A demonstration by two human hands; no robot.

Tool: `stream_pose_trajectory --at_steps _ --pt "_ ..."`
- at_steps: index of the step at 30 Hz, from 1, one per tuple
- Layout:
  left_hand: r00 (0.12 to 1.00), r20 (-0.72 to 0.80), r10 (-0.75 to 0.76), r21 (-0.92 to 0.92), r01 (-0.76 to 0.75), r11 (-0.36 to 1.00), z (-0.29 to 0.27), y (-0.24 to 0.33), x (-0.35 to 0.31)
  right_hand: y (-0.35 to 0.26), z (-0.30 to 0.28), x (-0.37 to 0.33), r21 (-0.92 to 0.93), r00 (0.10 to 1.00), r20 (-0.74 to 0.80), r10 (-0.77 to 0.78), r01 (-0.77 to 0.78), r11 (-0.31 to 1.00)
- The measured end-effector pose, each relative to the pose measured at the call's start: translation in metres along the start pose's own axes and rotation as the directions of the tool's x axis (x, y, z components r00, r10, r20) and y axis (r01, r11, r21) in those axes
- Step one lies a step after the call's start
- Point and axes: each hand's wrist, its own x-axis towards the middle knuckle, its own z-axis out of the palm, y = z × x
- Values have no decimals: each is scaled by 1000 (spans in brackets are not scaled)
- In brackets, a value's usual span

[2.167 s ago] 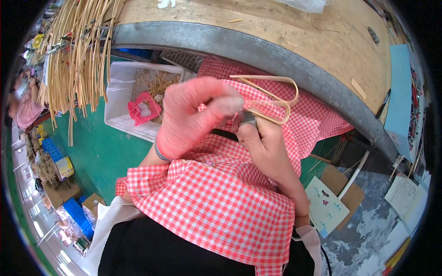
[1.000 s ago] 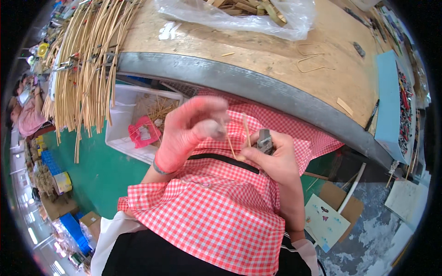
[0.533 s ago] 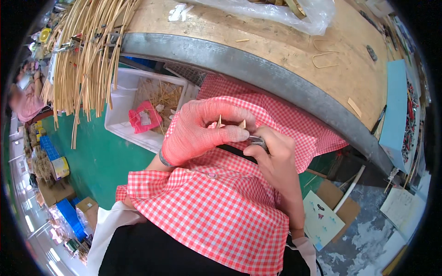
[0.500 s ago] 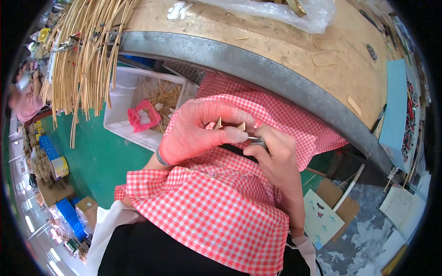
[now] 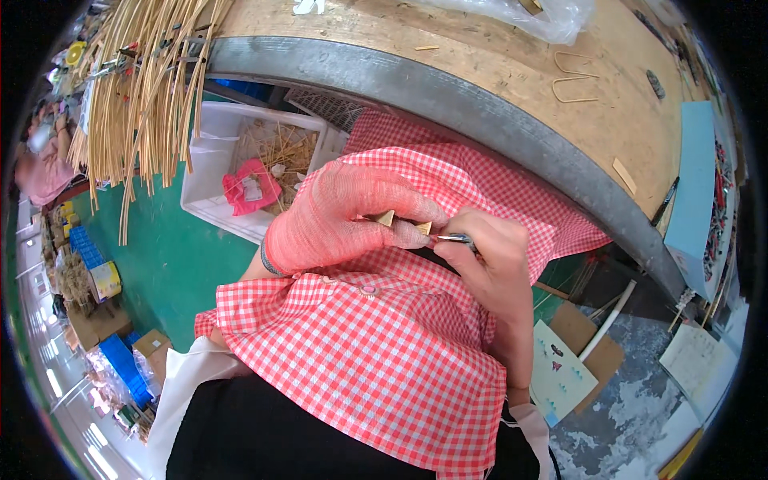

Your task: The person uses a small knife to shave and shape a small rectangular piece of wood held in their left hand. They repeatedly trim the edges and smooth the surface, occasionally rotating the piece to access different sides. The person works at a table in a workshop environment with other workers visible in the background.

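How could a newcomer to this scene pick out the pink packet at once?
Find the table's metal edge. Below it, beyond and left of the gloved left hand, is a white crate. The crumpled packet inside is bright pink, unlike the pale sticks beside it.

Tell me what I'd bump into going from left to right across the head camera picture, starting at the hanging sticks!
Bundle of thin tan sticks → pink bag → gloved left hand → bare right hand → white tube → light blue box.
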Motion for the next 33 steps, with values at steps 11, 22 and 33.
stream_pose_trajectory --at_steps 11,22,33 --pt "999 35 3 61 -6 998 1 1 -3 -2 -6 0 -153 994 110 -23 40 987" --pt "998 54 -6 53 3 999 1 1 -4 -1 -6 0 -134 993 114 -29 44 990" --pt "999 29 27 50 -29 998 2 0 -6 -2 -6 0 -127 991 127 -35 51 991"
